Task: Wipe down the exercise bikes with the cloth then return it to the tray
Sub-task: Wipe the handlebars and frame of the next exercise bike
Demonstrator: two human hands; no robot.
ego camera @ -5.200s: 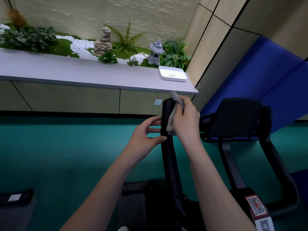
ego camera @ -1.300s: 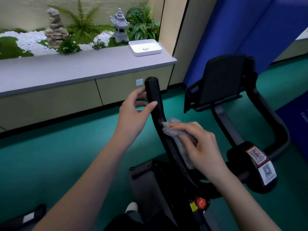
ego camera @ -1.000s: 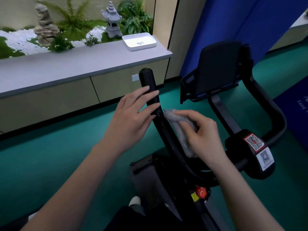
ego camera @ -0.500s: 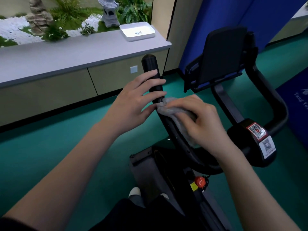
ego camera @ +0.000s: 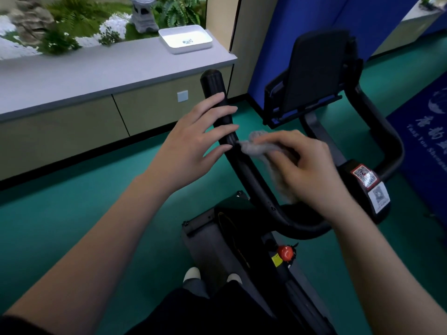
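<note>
A black exercise bike fills the middle of the view, its left handlebar rising toward the counter. My left hand rests flat against that bar with straight fingers. Just right of the bar, my right hand grips a crumpled grey cloth whose tip touches the bar. The white tray stands on the grey counter beyond the bike, holding only a small dark mark.
The bike's black console and right handlebar curve to the right, with a QR-code sticker on the hub. A red knob sits low on the frame. Plants and a stone lantern line the counter. A blue mat lies at right.
My right hand with the cloth has slid up the left handlebar and slightly right. My left hand changed from gripping the bar to lying flat against it with straight fingers.
</note>
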